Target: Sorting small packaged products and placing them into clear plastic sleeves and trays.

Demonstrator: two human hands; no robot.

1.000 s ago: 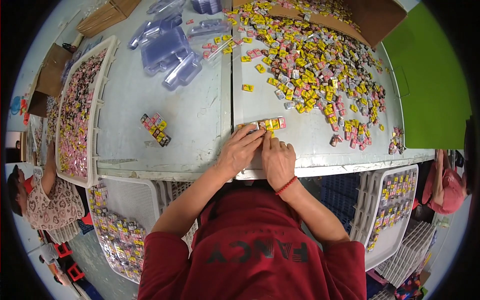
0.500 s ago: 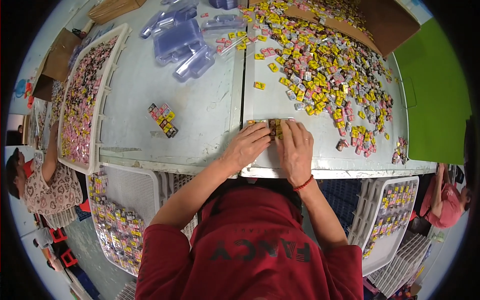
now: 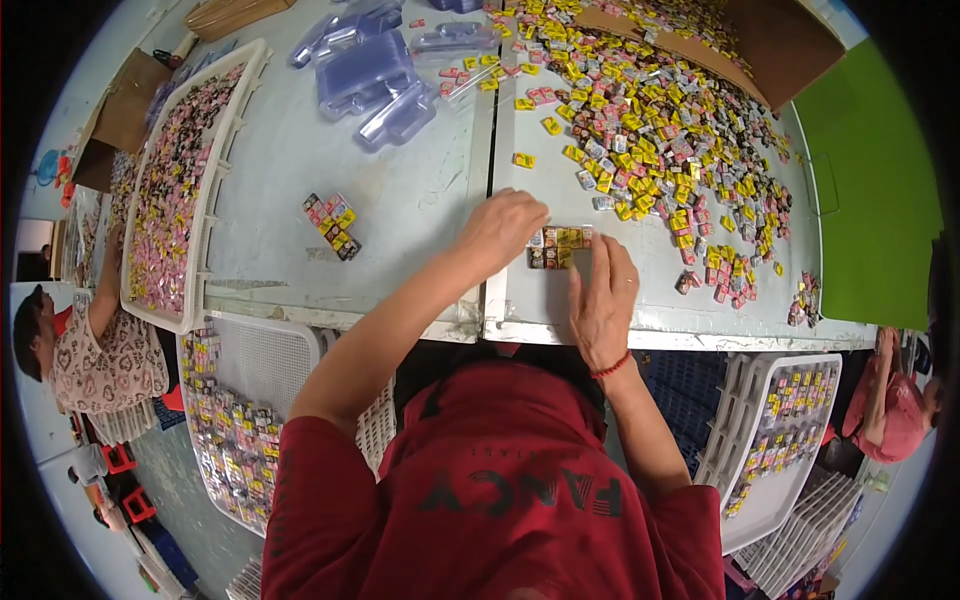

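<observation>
From my end of the feed, I'd judge the weak point to be the small two-row block of printed mini packs (image 3: pixel 560 239), lying on the right half of the counter (image 3: pixel 408 225), just in front of the person. Its lower row looks shorter than the upper, so uneven pressure from the right could skew the rows or split a pack off. A hard push leftward could send one toward the dark seam (image 3: pixel 493 140) between the counter halves, where it might catch. A careless sweep away from the body could mix the block with the loose pile of packs (image 3: pixel 690 165) beyond.

Now the fingers. On the right hand (image 3: pixel 606 295) I see the thumb and forefinger parted, with the forefinger at the upper row's right end and the thumb near the lower row's; neither is pinching, and I can't confirm firm contact. The left hand (image 3: pixel 503 228) has its fingers curled and bunched, tips by the block's upper left corner. They're turned from me, so I can't tell whether they grip anything.
</observation>
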